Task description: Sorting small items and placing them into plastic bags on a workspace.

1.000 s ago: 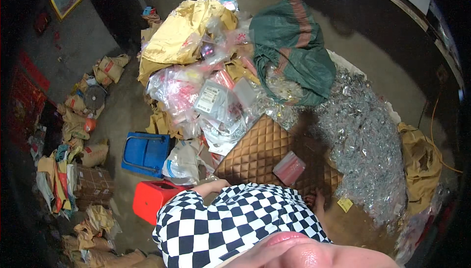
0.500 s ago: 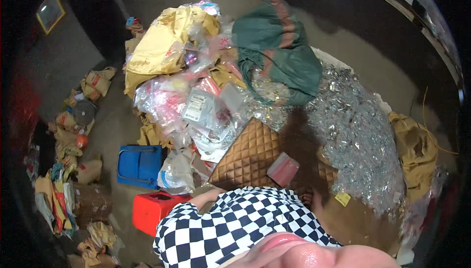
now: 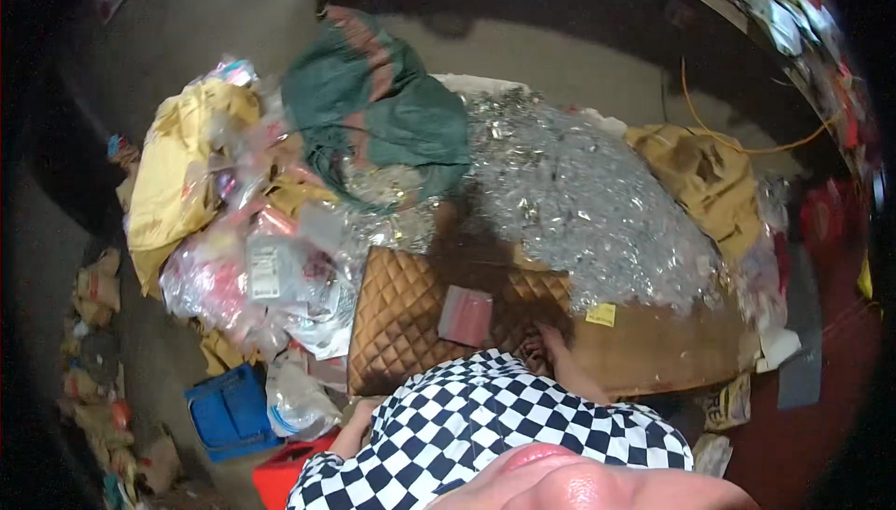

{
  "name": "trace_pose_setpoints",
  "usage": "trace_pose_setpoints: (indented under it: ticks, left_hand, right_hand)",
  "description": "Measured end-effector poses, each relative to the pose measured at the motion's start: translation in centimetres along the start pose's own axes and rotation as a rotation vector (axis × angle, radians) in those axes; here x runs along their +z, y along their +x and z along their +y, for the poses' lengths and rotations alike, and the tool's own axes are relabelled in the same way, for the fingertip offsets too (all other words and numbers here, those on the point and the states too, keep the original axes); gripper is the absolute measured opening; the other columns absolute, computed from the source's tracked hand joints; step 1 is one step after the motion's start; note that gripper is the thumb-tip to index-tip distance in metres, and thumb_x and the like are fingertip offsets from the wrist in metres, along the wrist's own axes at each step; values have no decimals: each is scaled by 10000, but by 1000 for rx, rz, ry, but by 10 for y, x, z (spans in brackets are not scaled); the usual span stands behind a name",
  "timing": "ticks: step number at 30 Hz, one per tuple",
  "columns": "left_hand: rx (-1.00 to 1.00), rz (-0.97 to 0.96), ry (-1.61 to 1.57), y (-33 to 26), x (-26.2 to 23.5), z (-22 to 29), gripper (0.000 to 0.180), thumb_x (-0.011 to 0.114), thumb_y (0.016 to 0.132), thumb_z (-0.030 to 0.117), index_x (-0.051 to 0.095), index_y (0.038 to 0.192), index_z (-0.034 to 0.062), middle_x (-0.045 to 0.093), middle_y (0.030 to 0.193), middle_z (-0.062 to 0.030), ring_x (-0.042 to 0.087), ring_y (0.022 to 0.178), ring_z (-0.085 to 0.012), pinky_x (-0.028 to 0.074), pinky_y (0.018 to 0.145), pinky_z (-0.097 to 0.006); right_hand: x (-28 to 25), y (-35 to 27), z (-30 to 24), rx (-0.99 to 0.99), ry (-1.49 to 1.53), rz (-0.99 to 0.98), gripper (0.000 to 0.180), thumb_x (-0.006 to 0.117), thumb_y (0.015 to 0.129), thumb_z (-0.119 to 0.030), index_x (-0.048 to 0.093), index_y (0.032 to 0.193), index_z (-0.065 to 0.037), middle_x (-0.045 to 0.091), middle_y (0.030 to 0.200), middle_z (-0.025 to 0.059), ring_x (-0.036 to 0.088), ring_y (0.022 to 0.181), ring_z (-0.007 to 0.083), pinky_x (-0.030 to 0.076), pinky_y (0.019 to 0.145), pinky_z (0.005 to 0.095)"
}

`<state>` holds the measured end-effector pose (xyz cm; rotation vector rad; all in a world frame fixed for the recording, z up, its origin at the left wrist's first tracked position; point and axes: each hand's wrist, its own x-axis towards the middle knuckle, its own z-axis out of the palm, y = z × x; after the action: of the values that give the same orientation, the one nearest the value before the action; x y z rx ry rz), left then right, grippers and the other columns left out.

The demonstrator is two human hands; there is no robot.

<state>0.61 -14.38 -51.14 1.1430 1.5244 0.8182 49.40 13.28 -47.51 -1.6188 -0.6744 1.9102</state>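
Note:
A pink stack in clear plastic (image 3: 466, 316) lies on a brown quilted pad (image 3: 397, 300) in front of my body. Just right of the stack, my right hand (image 3: 541, 347) is in shadow over the pad. Its fingers look apart, and nothing shows in them. My left hand (image 3: 362, 411) is low by the pad's near left corner, half covered by my checkered shirt, so its fingers are hidden. A heap of small, shiny clear plastic packets (image 3: 579, 193) spreads beyond the pad to the right.
A green sack (image 3: 383, 109) lies open at the far middle. Left are a yellow paper bag (image 3: 187, 160), clear plastic bags (image 3: 210, 277), a blue folding stool (image 3: 229, 412) and a red stool (image 3: 280, 473). Brown cardboard (image 3: 663, 347) carries a yellow label (image 3: 600, 315); an orange cord (image 3: 737, 146) lies at far right.
My view has swung to the right, so the heap and sack appear farther left. My right hand now shows more fully beside the pink stack. The stack remains on the pad.

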Motion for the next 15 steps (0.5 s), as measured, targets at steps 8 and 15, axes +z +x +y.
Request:
trace_pose_setpoints:
  ticks: [8,15]
  left_hand:
    - [-238,-188,224,-37,17,24,341,649,810,339,688,990,52,679,899,-214,663,821,-275,486,738,-364]
    - [-301,-277,598,-41,-21,99,424,535,847,386,687,855,-9,648,935,-261,639,879,-388,479,764,-467]
  right_hand:
    - [-14,-26,-9,61,-109,31,445,446,953,-439,542,1151,-51,683,824,170,659,608,238,502,485,305]
    - [15,-40,-4,144,-130,-75,431,421,960,-433,516,1192,-83,679,806,159,659,609,240,493,476,309]
